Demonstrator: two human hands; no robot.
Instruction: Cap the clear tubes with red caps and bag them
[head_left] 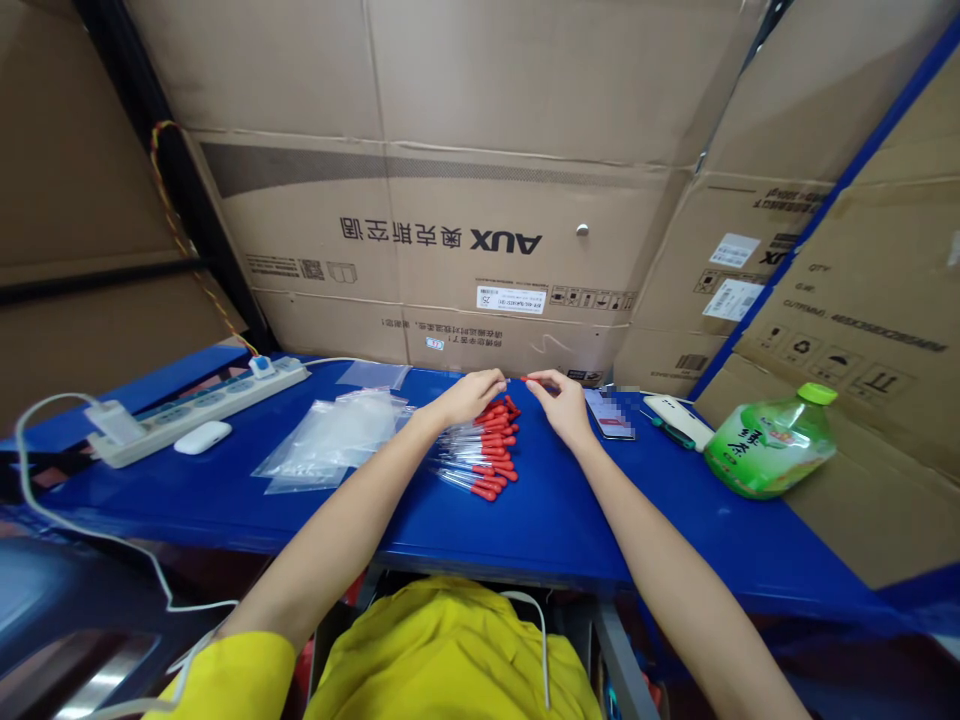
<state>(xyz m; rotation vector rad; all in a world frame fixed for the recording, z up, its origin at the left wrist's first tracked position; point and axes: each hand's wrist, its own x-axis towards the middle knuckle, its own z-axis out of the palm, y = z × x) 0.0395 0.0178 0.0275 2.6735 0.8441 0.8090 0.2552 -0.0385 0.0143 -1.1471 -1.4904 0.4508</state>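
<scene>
A row of several clear droppers with red rubber bulbs (487, 450) lies on the blue table (540, 520). My left hand (469, 395) rests at the far end of the row, its fingers curled and touching the topmost droppers. My right hand (561, 402) is just right of the row, its fingertips pinching one dropper by its red bulb (527, 380). Both forearms reach in from the bottom, in yellow sleeves.
Clear plastic bags (334, 440) lie left of the droppers. A white power strip (199, 410) and a white case (202, 437) sit at far left. At the right are a phone (609, 412), a white device (679, 418) and a green bottle (772, 445). Cardboard boxes (465, 240) wall the back.
</scene>
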